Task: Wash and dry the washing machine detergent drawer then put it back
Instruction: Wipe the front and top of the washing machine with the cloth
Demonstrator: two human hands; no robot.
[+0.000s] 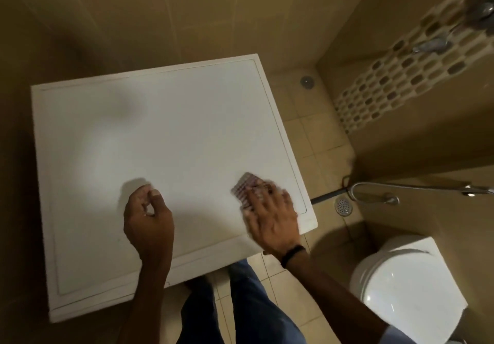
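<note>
Pressing flat, the right hand (272, 211) hides most of a blurred cloth (243, 187).

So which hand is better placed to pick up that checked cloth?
The right hand: it lies flat on the cloth, near the right edge of the machine top. The left hand rests curled on the top, well apart from the cloth.

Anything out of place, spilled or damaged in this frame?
Nothing looks spilled or broken. One oddity for the task: no detergent drawer is in view. The right hand presses a checked cloth flat on the washing machine top; the left hand rests curled on it.
</note>
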